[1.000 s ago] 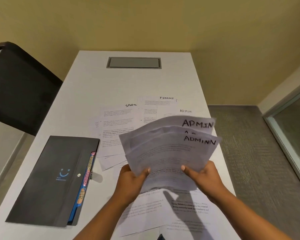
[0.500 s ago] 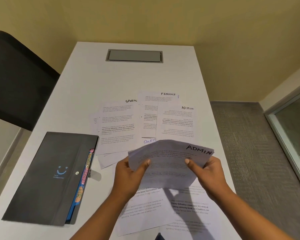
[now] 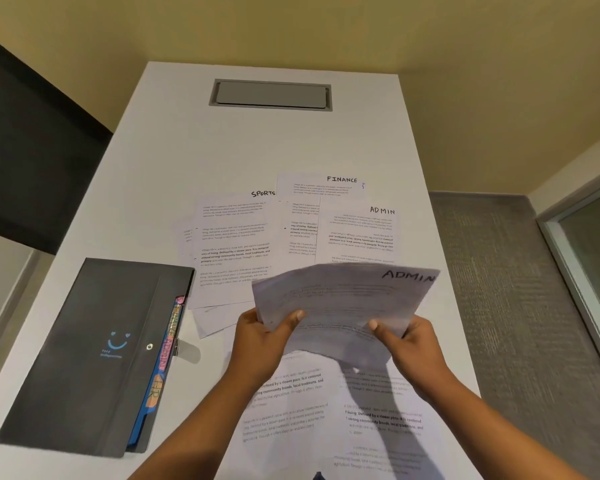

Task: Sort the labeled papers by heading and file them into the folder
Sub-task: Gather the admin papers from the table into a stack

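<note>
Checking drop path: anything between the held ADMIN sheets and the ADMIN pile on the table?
Nothing visible: the left hand and right hand grip the held ADMIN sheets just short of the ADMIN pile; its top lies uncovered.

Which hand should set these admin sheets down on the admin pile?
Probably the right hand: it holds the ADMIN sheets on the side nearest the ADMIN pile; the left hand sits toward the folder.

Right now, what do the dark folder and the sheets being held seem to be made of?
The folder looks like matte dark grey plastic, probably: smooth and stiff, with a shiny snap. The ADMIN sheets look like thin white printer paper: they bow between the left hand and right hand.
</note>
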